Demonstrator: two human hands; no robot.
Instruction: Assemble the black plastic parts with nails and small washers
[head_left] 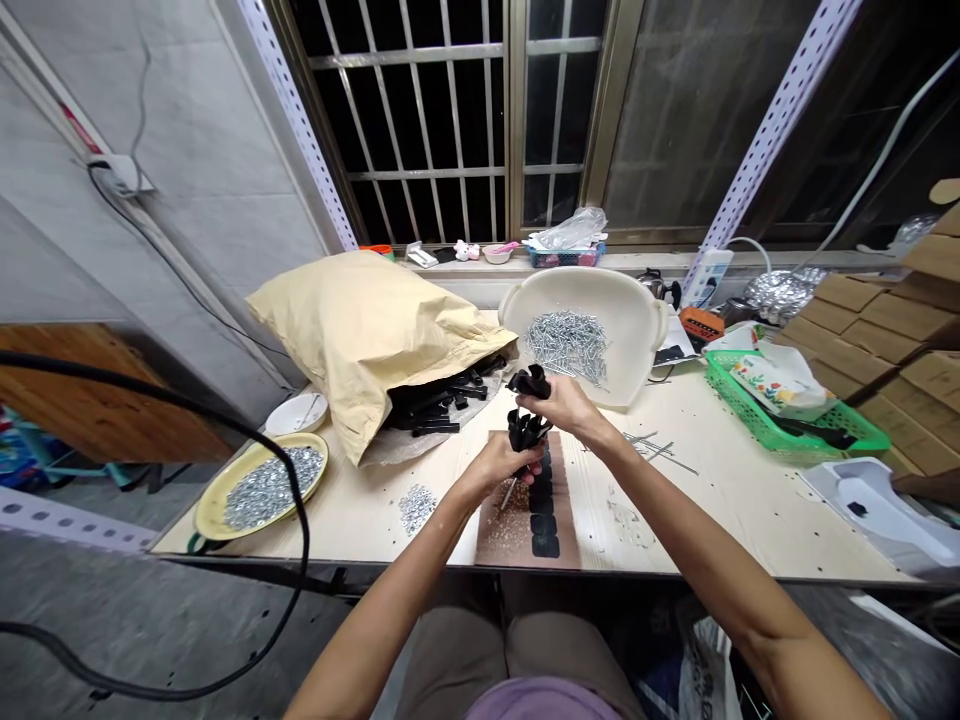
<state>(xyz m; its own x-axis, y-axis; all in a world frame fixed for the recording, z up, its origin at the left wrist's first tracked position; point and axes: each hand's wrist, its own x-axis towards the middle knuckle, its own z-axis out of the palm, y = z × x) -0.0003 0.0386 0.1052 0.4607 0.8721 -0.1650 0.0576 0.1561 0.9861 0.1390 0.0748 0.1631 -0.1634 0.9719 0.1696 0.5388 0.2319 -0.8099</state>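
Over the brown mat [491, 548], my left hand [501, 465] is closed around a black plastic part [527, 430]. A thin metal rod sticks out below that hand. Just above and to the right, my right hand [562, 402] grips another black plastic part [529, 380]. The two parts are close together; whether they touch I cannot tell. A column of black square pads [545, 538] lies on the mat, partly hidden by my hands. Several long metal rods [664, 448] lie on the table right of my right wrist.
A paper sack [360, 330] spills black plastic parts [439, 400]. A white basin [630, 310] holds long screws; a yellow plate [206, 508] holds small metal pieces, with a small pile [417, 509] nearby. Rightward are a green basket [750, 425] and cardboard boxes [885, 330]. A black cable [300, 500] hangs left.
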